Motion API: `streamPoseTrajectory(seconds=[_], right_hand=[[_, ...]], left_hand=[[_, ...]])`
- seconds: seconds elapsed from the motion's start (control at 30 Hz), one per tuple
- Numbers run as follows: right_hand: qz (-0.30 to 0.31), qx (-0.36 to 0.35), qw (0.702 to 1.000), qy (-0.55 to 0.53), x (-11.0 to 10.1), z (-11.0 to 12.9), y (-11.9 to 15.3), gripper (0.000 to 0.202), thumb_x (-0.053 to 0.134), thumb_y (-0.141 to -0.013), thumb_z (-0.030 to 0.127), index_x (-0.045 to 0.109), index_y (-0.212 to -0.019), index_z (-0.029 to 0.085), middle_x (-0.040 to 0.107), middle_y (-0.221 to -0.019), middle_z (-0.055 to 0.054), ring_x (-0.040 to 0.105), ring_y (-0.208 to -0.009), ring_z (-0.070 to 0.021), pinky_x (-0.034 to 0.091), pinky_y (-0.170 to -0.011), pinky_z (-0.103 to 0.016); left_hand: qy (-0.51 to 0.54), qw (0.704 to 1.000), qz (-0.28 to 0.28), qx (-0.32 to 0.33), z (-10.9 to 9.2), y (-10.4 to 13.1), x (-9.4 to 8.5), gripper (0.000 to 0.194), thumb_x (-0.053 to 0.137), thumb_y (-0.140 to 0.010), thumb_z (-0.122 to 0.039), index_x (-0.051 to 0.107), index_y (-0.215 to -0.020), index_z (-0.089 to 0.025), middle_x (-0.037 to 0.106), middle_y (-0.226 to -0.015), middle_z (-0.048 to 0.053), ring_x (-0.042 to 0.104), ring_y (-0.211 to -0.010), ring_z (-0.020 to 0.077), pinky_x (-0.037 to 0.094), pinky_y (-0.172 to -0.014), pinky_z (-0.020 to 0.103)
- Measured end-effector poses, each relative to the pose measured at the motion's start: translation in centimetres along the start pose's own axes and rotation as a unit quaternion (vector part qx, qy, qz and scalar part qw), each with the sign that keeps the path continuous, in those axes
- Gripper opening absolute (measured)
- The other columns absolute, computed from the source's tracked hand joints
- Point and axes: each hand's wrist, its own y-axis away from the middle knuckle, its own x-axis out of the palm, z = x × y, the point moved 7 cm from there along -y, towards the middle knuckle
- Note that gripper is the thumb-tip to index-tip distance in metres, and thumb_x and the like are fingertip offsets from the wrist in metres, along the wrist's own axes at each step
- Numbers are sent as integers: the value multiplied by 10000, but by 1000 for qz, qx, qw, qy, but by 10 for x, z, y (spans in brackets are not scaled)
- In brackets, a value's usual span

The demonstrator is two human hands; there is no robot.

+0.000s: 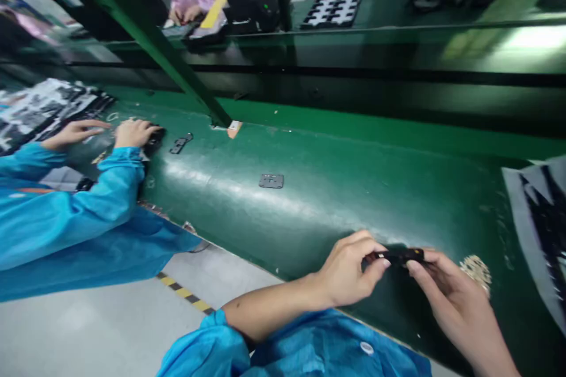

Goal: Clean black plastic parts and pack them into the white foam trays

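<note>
Between my two hands is a small black plastic part (400,256), held up just above the green bench near its front edge. My left hand (354,268) pinches its left end between thumb and fingers. The thumb and forefinger of my right hand (455,288) grip the other end. Its exact kind does not show, since it is seen nearly edge-on. Beside my right hand lies a pile of small beige pieces (476,274). Farther left on the bench rests a flat dark rectangular plate (271,181).
Another dark part (181,143) lies near a co-worker's hands (132,132) at the left. A green post (177,73) slants down to the bench. Sheeted black parts (546,218) lie at the right edge. Across the raised shelf sits a tray (332,10); another person works behind.
</note>
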Motion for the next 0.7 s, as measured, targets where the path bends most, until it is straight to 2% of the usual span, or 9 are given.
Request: streamPoseTrajectory(seconds=[0.07, 0.13, 0.3, 0.37, 0.43, 0.5, 0.57, 0.63, 0.7], right_hand=[[13, 4, 999, -29, 6, 5, -1, 232, 692, -962, 484, 699, -979, 253, 747, -851, -46, 730, -733, -224, 616, -658, -277], [34, 1, 999, -39, 14, 16, -3, 234, 689, -960, 486, 697, -929, 254, 725, -764, -43, 703, -651, -220, 617, -610, -279], [29, 15, 999, -31, 24, 36, -11, 257, 703, -924, 522, 736, -1023, 287, 725, -734, -48, 733, -626, -255, 636, -567, -306], [12, 38, 999, -17, 24, 34, -11, 246, 690, -913, 560, 738, -980, 327, 704, -714, -55, 718, -620, -277, 628, -561, -346], [0, 63, 998, -2, 23, 28, -10, 240, 684, -898, 596, 724, -904, 359, 693, -703, -68, 703, -630, -306, 615, -570, -396], [-8, 82, 997, 5, 22, 22, -9, 251, 690, -875, 627, 719, -881, 378, 701, -704, -77, 703, -646, -330, 606, -581, -433], [-8, 90, 996, 6, 22, 19, -8, 269, 705, -855, 641, 722, -853, 373, 702, -694, -82, 705, -643, -339, 598, -570, -439], [-2, 92, 996, 1, 24, 18, -8, 285, 712, -853, 640, 722, -820, 357, 698, -684, -89, 702, -629, -334, 593, -550, -425], [6, 88, 996, -6, 28, 18, -9, 296, 706, -864, 634, 726, -820, 342, 697, -678, -89, 700, -618, -325, 589, -526, -402]], left_hand=[[15, 1000, -27, 0, 0, 0, -8, 165, 628, -971, -323, 688, -938, -172, 659, -861, 68, 626, -751, 181, 521, -686, 294], [20, 999, -29, -9, 0, 2, -13, 201, 604, -989, -356, 657, -904, -182, 664, -832, 65, 618, -720, 179, 515, -670, 298], [-20, 998, 59, -28, -2, 8, -16, 229, 543, -1044, -378, 649, -985, -183, 723, -825, 55, 681, -702, 181, 530, -672, 288], [-63, 994, 91, 2, -5, 11, -30, 293, 591, -1039, -456, 667, -1085, -176, 755, -919, 74, 718, -790, 202, 563, -745, 305], [-122, 989, 78, 29, -4, 12, -64, 368, 636, -1021, -510, 676, -1172, -177, 766, -1032, 94, 728, -917, 222, 580, -854, 334], [-217, 976, 8, 22, 5, 11, -118, 315, 626, -1043, -444, 681, -1212, -184, 751, -1136, 110, 701, -1057, 241, 563, -959, 383], [-331, 941, -70, -12, 21, 9, -179, 247, 612, -1056, -323, 676, -1247, -181, 721, -1221, 126, 654, -1166, 269, 528, -1038, 451], [-410, 908, -64, -57, 41, 5, -223, 302, 692, -1002, -275, 670, -1285, -172, 686, -1293, 143, 618, -1203, 301, 511, -1057, 504], [-440, 895, -18, -75, 56, 0, -246, 303, 721, -971, -249, 686, -1261, -166, 688, -1254, 133, 617, -1152, 298, 525, -1028, 488]])
